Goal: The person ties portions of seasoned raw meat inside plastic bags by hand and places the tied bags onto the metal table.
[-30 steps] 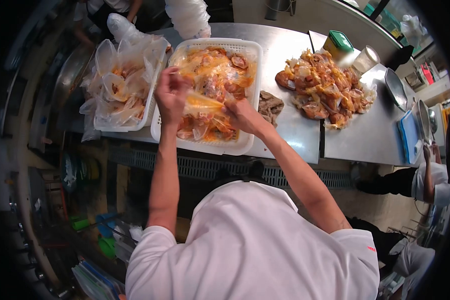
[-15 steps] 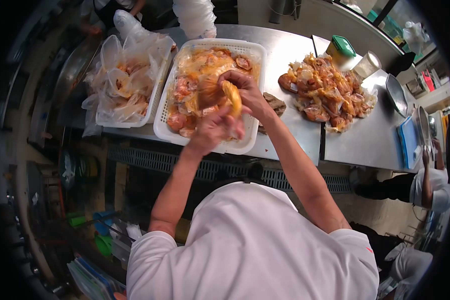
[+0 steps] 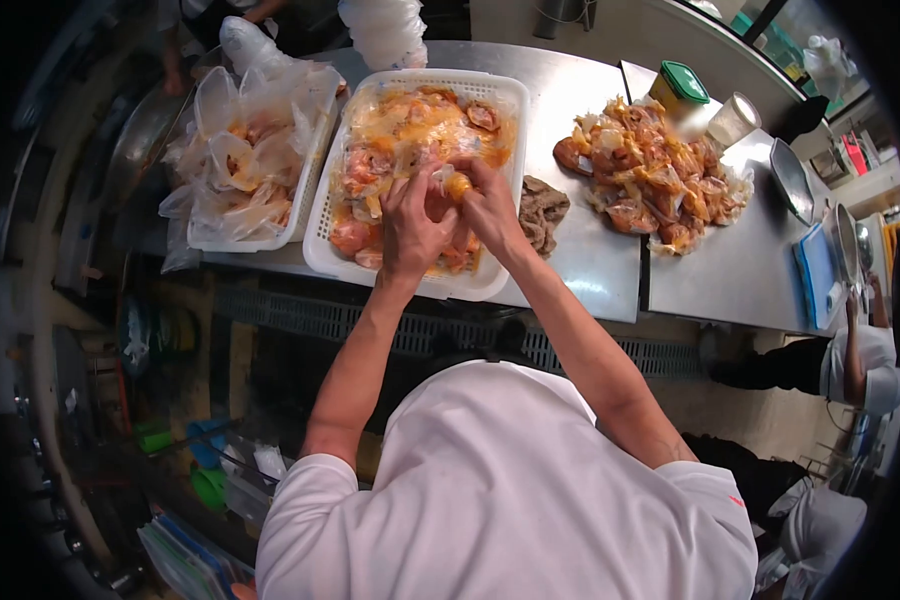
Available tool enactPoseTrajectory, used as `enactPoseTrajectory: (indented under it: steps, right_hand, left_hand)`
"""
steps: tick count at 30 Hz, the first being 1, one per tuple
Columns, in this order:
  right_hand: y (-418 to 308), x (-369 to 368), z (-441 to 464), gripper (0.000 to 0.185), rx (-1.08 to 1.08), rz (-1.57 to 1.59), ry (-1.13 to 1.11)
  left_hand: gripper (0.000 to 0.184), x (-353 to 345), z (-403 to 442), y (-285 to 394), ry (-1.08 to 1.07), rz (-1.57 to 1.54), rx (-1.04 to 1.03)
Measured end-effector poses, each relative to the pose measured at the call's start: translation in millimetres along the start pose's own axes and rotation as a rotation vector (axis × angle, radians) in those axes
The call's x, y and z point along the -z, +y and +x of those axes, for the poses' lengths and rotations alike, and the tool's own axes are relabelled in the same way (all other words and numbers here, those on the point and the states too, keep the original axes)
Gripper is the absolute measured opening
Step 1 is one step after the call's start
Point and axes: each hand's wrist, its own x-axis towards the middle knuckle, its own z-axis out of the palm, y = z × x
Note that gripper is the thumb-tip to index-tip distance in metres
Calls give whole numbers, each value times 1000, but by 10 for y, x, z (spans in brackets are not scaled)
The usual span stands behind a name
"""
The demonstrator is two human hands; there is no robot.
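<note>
Your left hand (image 3: 414,224) and right hand (image 3: 488,205) drew together at upper centre, gripping a bunched orange plastic bag (image 3: 456,187), seemingly for finer work.

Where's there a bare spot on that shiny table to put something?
On the steel table, between the middle basket and the meat pile, beyond the brown cloth; also in front of that pile, right of the cloth. Crowded: both that basket and the left basket.

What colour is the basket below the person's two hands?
The basket is white, seen best in the head view.
</note>
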Motion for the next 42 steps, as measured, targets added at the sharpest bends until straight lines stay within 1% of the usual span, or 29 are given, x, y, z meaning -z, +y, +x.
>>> enactPoseTrajectory:
  steps: [1,2,4,6,7,10,11,12,14,16,17,19,20,22,23,25,26,28,29,30,32,33,34,36,37,38,39,40,42]
  right_hand:
    - [-59,40,-15,27,-157,123,-62]
    - [-102,74,-39,27,-158,121,-60]
    - [-143,117,-84,27,-127,129,5]
    - [-39,143,-63,27,-68,56,65]
    - [13,156,-55,26,-7,-17,118]
    - [88,113,-99,24,3,97,124]
    - [91,112,-92,24,3,97,129]
    - [120,127,-91,21,-2,85,110]
    - [174,174,-89,19,-7,72,94]
    - [206,259,-73,18,-34,-22,-18]
    - [223,296,-68,18,-35,-21,-16]
    - [119,357,-78,22,85,-94,-153]
    - [71,401,-63,22,84,-93,-149]
    - [26,482,-26,27,-203,262,-357]
    - [65,492,-31,27,-203,263,-352]
    - [145,550,-13,23,-191,301,-334]
    - [193,580,-43,23,-191,295,-323]
    - [228,585,-148,20,108,-61,-69]
    - [363,602,-164,20,115,-105,5]
    - [351,605,-219,20,110,-109,15]
    - [316,567,-361,19,227,-267,146]
    - [273,506,-419,19,283,-172,169]
    - [284,498,-458,19,287,-176,172]
    - [376,525,-483,20,222,-324,263]
    - [421,648,-416,23,425,-544,229]
    - [466,783,-357,23,426,-548,231]
    - [423,896,-301,22,474,-548,238]
    - [357,1025,-224,21,524,-547,245]
    - [120,1427,41,18,657,-700,463]
  left_hand:
    - [58,-51,-10,7,-1,-7,-2]
    - [57,-90,-28,12,29,25,-26]
    - [55,-56,-6,67,55,59,-50]
    - [52,-29,59,131,-51,-163,9]
    - [52,-40,69,158,-56,-168,6]
    - [49,-95,61,191,-73,-186,57]
    - [45,-161,52,163,-5,-157,37]
    - [41,-214,49,153,61,-129,18]
    - [37,-272,51,92,65,-145,61]
    - [33,-268,100,45,72,-157,104]
    - [29,-256,130,10,64,-260,177]
    - [22,-256,165,-96,55,-525,300]
    - [22,-258,161,-139,51,-526,299]
    - [20,-255,160,-174,-90,-589,265]
    - [20,-266,142,-174,-95,-590,264]
    - [17,-270,140,-63,-44,-107,-103]
    - [17,-262,124,-7,-47,-119,-107]
    - [16,-163,138,175,-243,-328,71]
    - [16,-138,140,215,-282,-365,37]
    - [16,-166,125,211,-290,-372,35]
    - [16,-247,99,173,-329,-297,147]
    - [16,-298,82,170,-328,-299,145]
    - [18,-369,69,185,-322,-280,123]
    - [21,-484,23,325,-314,-268,95]
    - [21,-491,-28,492,-332,-312,-12]
    - [20,-479,-39,608,-349,-355,-117]
    - [19,-446,0,664,-301,-408,-173]
    - [19,-436,48,641,-299,-408,-173]
    - [17,-390,194,500,-196,-596,159]
